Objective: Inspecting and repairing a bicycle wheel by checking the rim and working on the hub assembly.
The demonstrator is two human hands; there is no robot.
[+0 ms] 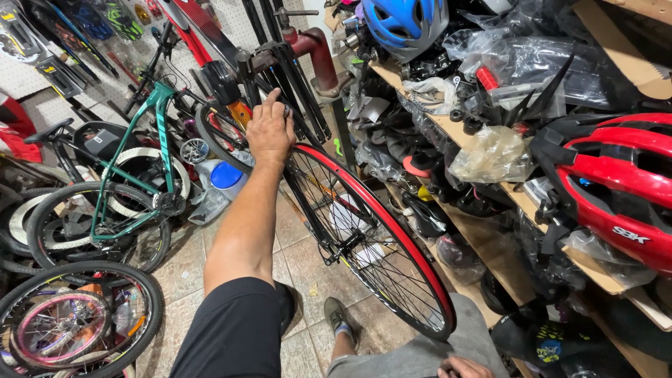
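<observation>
Figure: A person is gripping the top of a red-rimmed bicycle wheel in a crowded repair shop.

The left hand point(271, 129), at the upper centre of the frame, is closing over the tyre at the top of the red-rimmed wheel point(371, 238), with the forefinger pointing upward; the wheel is standing upright on the tiled floor point(308, 269) and running down toward the lower right. The right hand point(463, 367) is showing only partly at the bottom edge, lying on the grey-clad knee, and whether it is clenched or released cannot be told. A green bicycle point(133, 189) is standing at the left. A blue helmet point(404, 24) is sitting at the top and a red helmet point(616, 189) at the right, on cluttered wooden shelves point(490, 231).
</observation>
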